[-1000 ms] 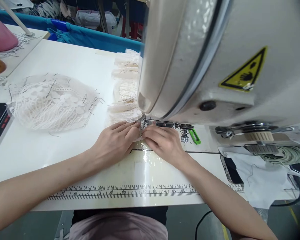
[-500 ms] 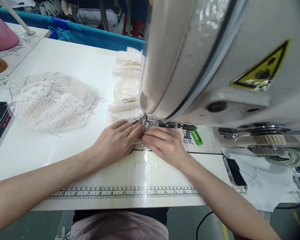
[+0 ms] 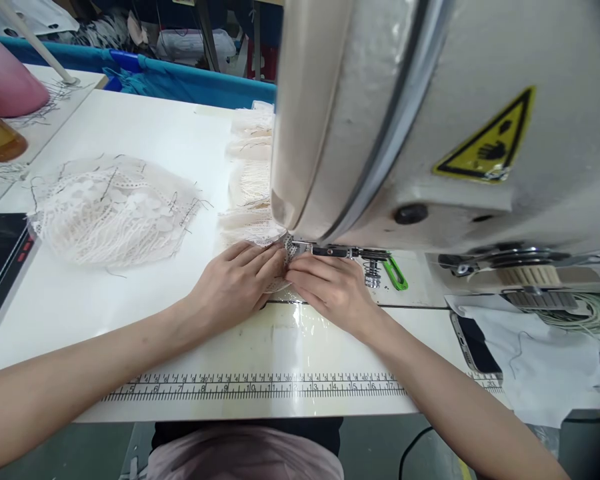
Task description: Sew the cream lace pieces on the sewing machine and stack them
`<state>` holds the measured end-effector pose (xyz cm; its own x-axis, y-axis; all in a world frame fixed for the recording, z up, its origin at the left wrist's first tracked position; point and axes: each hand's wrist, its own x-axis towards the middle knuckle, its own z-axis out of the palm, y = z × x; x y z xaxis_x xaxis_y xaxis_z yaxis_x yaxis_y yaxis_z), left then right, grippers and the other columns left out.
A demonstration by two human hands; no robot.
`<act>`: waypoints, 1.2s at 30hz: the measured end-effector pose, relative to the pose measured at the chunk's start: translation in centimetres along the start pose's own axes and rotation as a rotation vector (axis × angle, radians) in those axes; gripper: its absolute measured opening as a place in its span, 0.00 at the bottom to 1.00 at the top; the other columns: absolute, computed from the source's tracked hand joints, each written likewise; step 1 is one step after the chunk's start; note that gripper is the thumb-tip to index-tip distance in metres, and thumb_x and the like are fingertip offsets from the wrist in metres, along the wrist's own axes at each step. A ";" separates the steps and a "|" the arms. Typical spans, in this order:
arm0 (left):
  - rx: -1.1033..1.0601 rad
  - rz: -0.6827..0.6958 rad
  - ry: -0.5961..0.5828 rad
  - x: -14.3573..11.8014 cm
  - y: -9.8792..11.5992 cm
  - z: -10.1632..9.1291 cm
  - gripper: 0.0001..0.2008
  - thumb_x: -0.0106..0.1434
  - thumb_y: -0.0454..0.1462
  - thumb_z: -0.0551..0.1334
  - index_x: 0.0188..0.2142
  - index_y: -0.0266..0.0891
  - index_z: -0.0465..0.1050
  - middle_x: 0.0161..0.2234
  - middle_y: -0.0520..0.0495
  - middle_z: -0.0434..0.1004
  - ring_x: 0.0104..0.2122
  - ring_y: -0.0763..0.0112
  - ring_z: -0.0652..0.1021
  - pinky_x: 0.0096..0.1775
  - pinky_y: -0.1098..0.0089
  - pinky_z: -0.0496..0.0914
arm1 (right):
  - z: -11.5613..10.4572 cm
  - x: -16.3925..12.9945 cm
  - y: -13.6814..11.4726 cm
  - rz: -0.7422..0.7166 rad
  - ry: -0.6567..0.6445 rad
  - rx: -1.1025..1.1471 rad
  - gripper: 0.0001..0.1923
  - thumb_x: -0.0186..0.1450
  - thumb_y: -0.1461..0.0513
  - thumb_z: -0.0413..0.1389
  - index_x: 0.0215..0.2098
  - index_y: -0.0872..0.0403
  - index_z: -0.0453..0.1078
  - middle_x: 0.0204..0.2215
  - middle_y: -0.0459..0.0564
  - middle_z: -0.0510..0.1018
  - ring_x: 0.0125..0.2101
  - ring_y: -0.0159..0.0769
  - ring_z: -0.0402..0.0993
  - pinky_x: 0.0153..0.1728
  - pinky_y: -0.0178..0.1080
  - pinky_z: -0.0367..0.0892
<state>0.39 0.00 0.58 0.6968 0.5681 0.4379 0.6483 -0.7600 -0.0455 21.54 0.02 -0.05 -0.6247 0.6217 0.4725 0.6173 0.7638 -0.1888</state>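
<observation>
White table (image 3: 145,133); lace piece (image 3: 279,257) between hands.

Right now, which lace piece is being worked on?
Start at the big cream sewing machine. Under its head, the left hand and right hand pinch a small lace strip. Unlike the loose lace heap further left, it sits at the needle.

Garment sewing workshop: industrial sewing machine (image 3: 430,120), lace piles (image 3: 113,210), ruler-marked worktable (image 3: 130,127), fabric bins behind.
</observation>
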 end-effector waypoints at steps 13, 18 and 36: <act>0.028 0.011 -0.077 0.0 0.3 -0.1 0.17 0.68 0.35 0.54 0.54 0.32 0.72 0.54 0.37 0.75 0.48 0.56 0.79 0.45 0.58 0.74 | 0.4 -1.3 1.7 -0.036 0.044 0.015 0.08 0.68 0.65 0.54 0.44 0.53 0.73 0.44 0.46 0.81 0.43 0.31 0.78 0.41 0.35 0.72; 0.054 0.035 -0.063 0.0 0.3 0.0 0.18 0.68 0.35 0.54 0.55 0.31 0.71 0.54 0.37 0.74 0.50 0.56 0.77 0.47 0.59 0.73 | 0.2 -1.4 2.1 0.002 0.041 -0.003 0.09 0.68 0.64 0.54 0.45 0.50 0.73 0.45 0.45 0.81 0.42 0.33 0.78 0.41 0.38 0.72; 0.055 0.145 -0.010 -0.2 -0.1 0.1 0.17 0.69 0.33 0.51 0.53 0.31 0.72 0.52 0.40 0.76 0.53 0.60 0.76 0.53 0.61 0.72 | -0.5 -0.9 2.4 0.035 -0.021 0.011 0.10 0.68 0.64 0.54 0.46 0.51 0.73 0.44 0.49 0.81 0.43 0.35 0.78 0.44 0.40 0.74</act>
<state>0.27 -0.03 0.46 0.7872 0.4566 0.4144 0.5561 -0.8161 -0.1572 23.83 1.16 -0.48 -0.6128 0.6511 0.4478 0.6333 0.7436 -0.2145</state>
